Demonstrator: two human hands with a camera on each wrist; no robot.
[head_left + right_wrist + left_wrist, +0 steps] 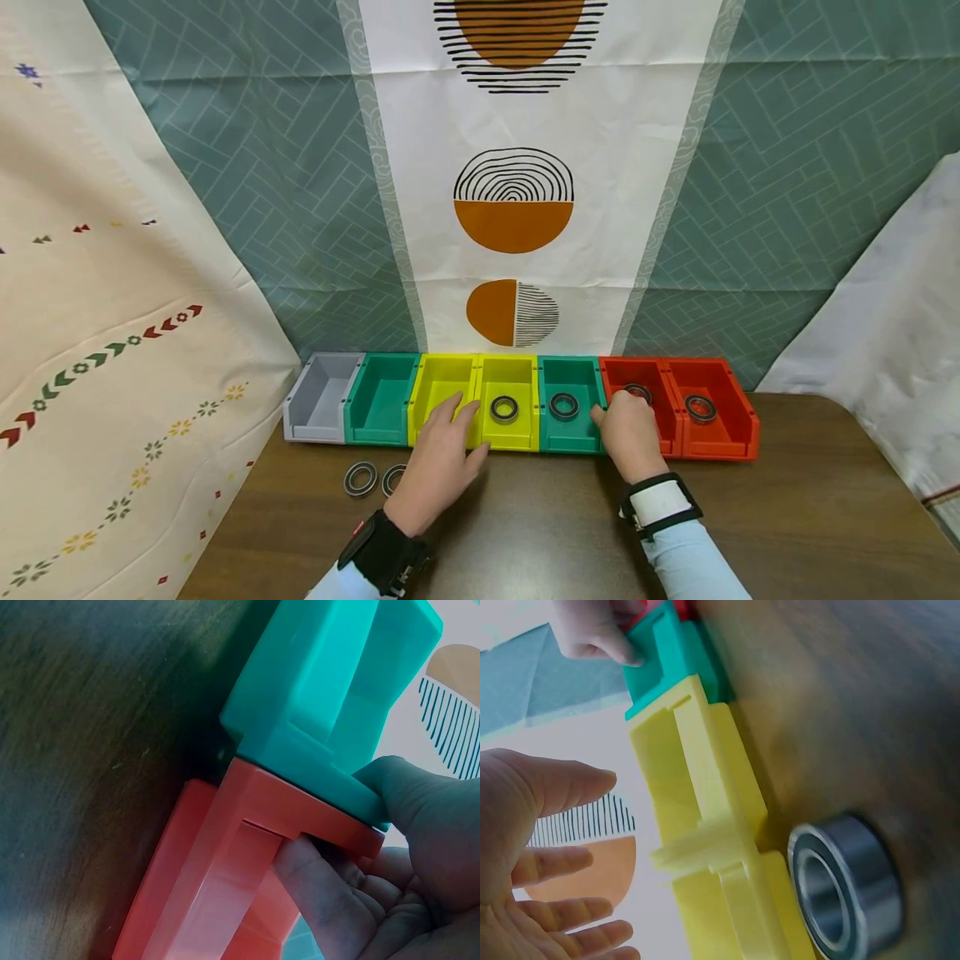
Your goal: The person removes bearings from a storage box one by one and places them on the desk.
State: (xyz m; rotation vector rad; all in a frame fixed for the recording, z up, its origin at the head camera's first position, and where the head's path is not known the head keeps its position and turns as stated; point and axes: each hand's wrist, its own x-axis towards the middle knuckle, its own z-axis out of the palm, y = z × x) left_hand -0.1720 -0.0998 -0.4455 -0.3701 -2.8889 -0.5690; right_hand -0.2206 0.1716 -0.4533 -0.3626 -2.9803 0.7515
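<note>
My left hand (pixel 441 454) hovers open over the front of the left yellow bin (pixel 442 379), fingers spread, holding nothing. My right hand (pixel 632 433) straddles the adjoining walls of the right green bin (pixel 551 435) and the left red bin (pixel 259 802). Its thumb lies on the green side and its curled fingers reach into the red bin, gripping the walls between them. Just beyond these fingers, a ball bearing (pixel 639 392) shows partly in the red bin. Other bearings lie in the right yellow bin (pixel 504 408), the green bin (pixel 564 407) and the right red bin (pixel 701 408).
Two loose bearings lie on the wooden table (pixel 525 517) at the left: one bearing (pixel 361 479) in full view, another bearing (pixel 392 478) partly behind my left hand. A grey bin (pixel 318 396) and another green bin (pixel 382 400) end the row at left. Patterned cloth (pixel 300 167) hangs behind.
</note>
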